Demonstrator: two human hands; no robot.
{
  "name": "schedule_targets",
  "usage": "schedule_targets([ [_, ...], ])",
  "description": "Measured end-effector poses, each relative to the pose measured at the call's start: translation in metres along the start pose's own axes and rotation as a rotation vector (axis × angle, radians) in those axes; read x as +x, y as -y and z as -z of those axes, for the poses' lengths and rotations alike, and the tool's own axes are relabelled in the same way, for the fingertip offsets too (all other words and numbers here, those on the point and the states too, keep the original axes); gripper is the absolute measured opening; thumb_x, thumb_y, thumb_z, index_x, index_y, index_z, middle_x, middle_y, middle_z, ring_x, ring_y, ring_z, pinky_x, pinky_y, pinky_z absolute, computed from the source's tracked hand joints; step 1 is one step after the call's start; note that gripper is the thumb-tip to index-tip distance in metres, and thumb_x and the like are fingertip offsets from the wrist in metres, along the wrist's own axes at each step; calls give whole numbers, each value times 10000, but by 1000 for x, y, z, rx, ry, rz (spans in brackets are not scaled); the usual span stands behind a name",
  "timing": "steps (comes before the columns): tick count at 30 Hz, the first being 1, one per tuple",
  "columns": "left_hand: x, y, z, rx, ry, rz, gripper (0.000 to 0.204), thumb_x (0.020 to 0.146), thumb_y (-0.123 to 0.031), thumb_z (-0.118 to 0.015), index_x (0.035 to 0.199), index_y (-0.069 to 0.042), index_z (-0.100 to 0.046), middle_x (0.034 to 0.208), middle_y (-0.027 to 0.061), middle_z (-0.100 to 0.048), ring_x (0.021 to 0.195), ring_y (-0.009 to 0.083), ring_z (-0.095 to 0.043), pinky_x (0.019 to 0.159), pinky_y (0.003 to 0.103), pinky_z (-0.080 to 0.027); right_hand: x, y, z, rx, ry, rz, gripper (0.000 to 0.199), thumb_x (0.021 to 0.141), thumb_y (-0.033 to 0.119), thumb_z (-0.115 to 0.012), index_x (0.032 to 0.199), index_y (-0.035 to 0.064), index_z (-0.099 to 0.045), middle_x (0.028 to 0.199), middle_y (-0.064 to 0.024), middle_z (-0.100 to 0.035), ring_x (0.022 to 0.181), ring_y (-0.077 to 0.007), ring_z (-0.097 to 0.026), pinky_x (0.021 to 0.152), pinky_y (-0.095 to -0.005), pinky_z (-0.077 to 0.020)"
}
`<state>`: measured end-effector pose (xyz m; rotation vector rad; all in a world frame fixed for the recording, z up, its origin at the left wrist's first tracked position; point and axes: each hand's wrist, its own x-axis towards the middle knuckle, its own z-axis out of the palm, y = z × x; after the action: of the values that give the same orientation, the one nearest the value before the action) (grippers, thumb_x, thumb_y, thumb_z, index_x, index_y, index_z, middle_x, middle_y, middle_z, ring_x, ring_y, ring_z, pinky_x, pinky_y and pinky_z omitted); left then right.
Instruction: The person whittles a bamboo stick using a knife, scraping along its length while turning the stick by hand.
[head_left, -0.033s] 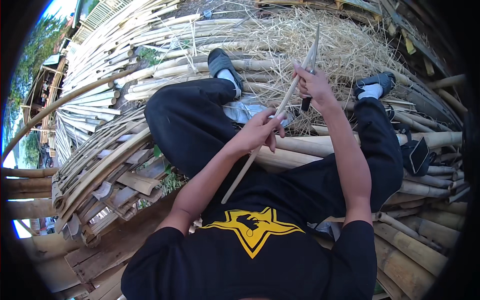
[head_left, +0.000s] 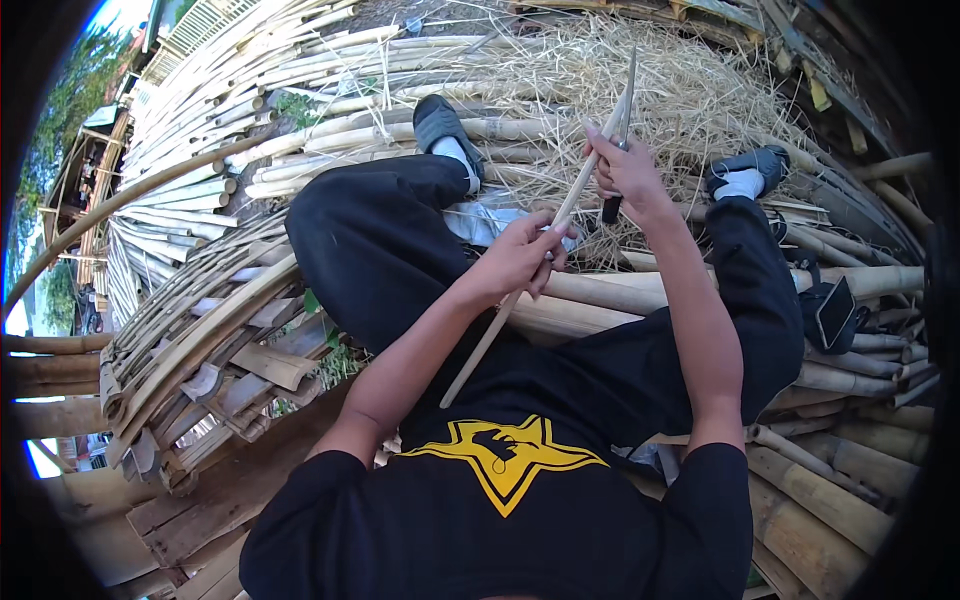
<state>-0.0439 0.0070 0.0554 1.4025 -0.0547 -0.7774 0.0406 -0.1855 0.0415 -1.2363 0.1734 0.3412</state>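
A thin, pale bamboo strip [head_left: 478,358] slants from my lap up to the right, past both hands. My left hand [head_left: 522,258] is closed around its middle, in front of my left knee. Farther out, my right hand [head_left: 628,178] grips a knife [head_left: 611,209] by its black handle, with the narrow blade pointing away from me. The blade lies close along the strip's far end. My right thumb and fingers are at the strip too; whether the edge is cutting into it I cannot tell.
Straw-like shavings [head_left: 670,90] are heaped beyond my right hand. Bamboo poles [head_left: 600,290] lie beneath and around my legs. A bundle of split bamboo [head_left: 215,335] sits on my left. A phone [head_left: 835,312] in a dark pouch rests at the right.
My left fingers have curled a little closer around the bamboo strip. The knife and right hand are nearly where they were.
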Motion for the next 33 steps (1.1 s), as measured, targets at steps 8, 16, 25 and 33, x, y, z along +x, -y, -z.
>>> schedule_targets([
  [8, 49, -21, 16, 71, -45, 95, 251, 993, -280, -426, 972, -44, -510, 605, -68, -323, 446, 27, -261, 376, 200, -218, -2, 5, 22, -1054, -154, 198, 538, 863, 482, -585, 652, -8, -515, 492, -47, -426, 442, -179, -435, 461, -345, -354],
  [16, 65, 22, 22, 69, -114, 39, 216, 997, -243, -409, 1000, -46, -496, 609, -68, -311, 458, 23, -241, 387, 206, -199, -17, -32, 15, -1461, 35, 101, 404, 825, 350, -582, 735, -40, -636, 722, -257, -616, 738, -406, -624, 695, -481, -484],
  [25, 76, 41, 25, 578, -354, -204, 249, 957, -200, -457, 941, 9, -591, 569, 10, -451, 474, 101, -400, 442, 300, -338, 6, -64, 9, -1420, -48, -43, 410, 779, 349, -614, 717, -55, -634, 712, -280, -618, 735, -417, -629, 693, -477, -499],
  [33, 65, 42, 17, 626, -323, -266, 256, 946, -191, -459, 964, 24, -595, 650, 113, -532, 610, 180, -516, 603, 340, -427, 4, -73, 7, -1407, -76, 80, 269, 715, 200, -581, 658, -57, -635, 683, -297, -600, 690, -450, -612, 695, -495, -501],
])
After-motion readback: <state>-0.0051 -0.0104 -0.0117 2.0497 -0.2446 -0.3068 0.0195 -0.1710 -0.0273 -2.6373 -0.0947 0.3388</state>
